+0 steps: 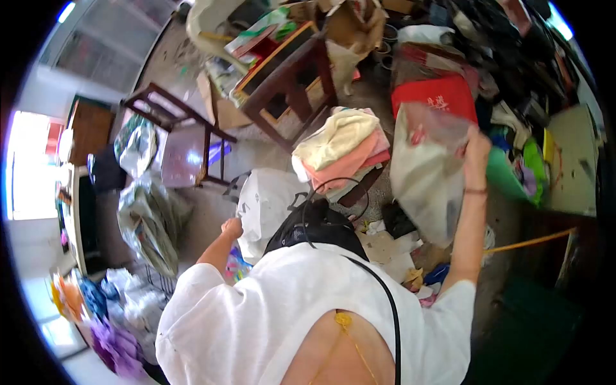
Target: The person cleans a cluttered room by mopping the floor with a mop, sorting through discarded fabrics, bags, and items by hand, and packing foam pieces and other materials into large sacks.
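My right hand is closed on the upper edge of a pale, partly see-through bag, which hangs down at the right. Behind that bag lies a red bag with white print. My left hand is closed beside a white sack with black marks; I cannot make out whether anything is in its fingers. Between the two hands, farther forward, is a stack of folded cloths, cream on top with pink and red below.
A wooden chair stands at the left, near a grey-green bag. Another dark wooden chair is ahead. Scraps litter the floor near me. At the right are a green tub and a cream cabinet.
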A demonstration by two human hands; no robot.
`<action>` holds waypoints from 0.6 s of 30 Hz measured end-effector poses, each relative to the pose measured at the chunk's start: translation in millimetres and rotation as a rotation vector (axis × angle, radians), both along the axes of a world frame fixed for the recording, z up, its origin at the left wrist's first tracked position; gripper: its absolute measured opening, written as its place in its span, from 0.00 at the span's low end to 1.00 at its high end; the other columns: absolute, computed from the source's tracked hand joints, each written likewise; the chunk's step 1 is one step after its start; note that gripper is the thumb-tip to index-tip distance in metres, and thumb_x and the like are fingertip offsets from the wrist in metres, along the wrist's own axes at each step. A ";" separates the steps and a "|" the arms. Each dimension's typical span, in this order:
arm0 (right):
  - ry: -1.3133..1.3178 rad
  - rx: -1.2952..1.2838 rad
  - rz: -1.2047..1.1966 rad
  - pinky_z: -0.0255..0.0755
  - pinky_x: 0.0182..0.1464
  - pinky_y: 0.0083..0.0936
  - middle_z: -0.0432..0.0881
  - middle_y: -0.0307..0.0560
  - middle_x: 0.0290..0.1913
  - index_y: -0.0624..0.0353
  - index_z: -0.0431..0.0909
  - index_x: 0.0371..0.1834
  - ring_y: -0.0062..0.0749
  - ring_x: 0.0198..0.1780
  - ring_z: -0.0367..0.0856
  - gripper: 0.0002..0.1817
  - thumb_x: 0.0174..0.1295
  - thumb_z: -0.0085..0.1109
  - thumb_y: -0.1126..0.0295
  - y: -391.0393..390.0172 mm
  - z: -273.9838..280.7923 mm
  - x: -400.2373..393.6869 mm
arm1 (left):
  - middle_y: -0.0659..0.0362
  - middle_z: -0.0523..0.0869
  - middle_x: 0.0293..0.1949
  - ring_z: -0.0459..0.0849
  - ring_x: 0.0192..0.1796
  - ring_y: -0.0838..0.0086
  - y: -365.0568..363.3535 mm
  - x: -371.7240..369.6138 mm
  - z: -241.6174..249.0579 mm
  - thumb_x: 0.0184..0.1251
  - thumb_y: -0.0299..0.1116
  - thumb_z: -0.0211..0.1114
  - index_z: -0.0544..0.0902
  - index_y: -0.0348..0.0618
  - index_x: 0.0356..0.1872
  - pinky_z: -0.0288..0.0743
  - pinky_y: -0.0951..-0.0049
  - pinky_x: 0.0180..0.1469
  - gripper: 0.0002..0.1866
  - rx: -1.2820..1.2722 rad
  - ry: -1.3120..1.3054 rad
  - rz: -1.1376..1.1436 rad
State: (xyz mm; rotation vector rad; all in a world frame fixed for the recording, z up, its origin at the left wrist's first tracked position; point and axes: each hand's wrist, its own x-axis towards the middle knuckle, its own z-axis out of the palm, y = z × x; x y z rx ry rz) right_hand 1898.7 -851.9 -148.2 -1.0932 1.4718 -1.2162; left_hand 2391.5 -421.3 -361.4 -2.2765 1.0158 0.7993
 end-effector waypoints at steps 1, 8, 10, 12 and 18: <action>0.095 -0.095 0.051 0.58 0.13 0.23 0.67 0.42 0.09 0.60 0.67 0.07 0.27 0.10 0.66 0.22 0.55 0.49 0.60 -35.6 9.7 10.7 | 0.50 0.80 0.37 0.78 0.45 0.61 8.7 -4.6 -2.2 0.45 0.29 0.54 0.80 0.45 0.33 0.71 0.66 0.45 0.11 -0.012 0.042 0.050; -0.197 -0.474 0.348 0.71 0.30 0.24 0.76 0.43 0.21 0.61 0.76 0.18 0.25 0.27 0.76 0.15 0.55 0.53 0.62 -151.2 142.3 163.2 | 0.49 0.80 0.33 0.78 0.40 0.58 51.0 -31.1 -10.0 0.43 0.28 0.54 0.79 0.45 0.27 0.72 0.62 0.41 0.08 -0.204 0.013 0.200; -0.142 -0.555 0.616 0.68 0.28 0.21 0.77 0.41 0.23 0.60 0.77 0.24 0.21 0.28 0.74 0.15 0.58 0.49 0.60 -142.7 139.5 192.6 | 0.51 0.80 0.34 0.78 0.41 0.58 55.4 -38.8 -8.7 0.44 0.28 0.52 0.80 0.47 0.30 0.71 0.62 0.41 0.11 -0.190 0.008 0.225; -0.059 -0.477 0.702 0.65 0.26 0.19 0.76 0.40 0.22 0.60 0.77 0.25 0.20 0.25 0.72 0.17 0.59 0.47 0.58 -138.5 100.0 200.4 | 0.51 0.80 0.34 0.78 0.41 0.58 60.1 -39.2 -13.4 0.44 0.28 0.52 0.80 0.47 0.30 0.71 0.62 0.42 0.11 -0.196 0.005 0.242; -0.086 0.327 0.751 0.60 0.17 0.19 0.74 0.39 0.17 0.59 0.73 0.19 0.22 0.17 0.70 0.16 0.57 0.48 0.59 -62.4 -113.3 174.6 | 0.48 0.79 0.34 0.78 0.41 0.56 76.9 -23.7 -9.0 0.43 0.28 0.54 0.78 0.43 0.29 0.72 0.60 0.41 0.10 -0.345 -0.108 0.350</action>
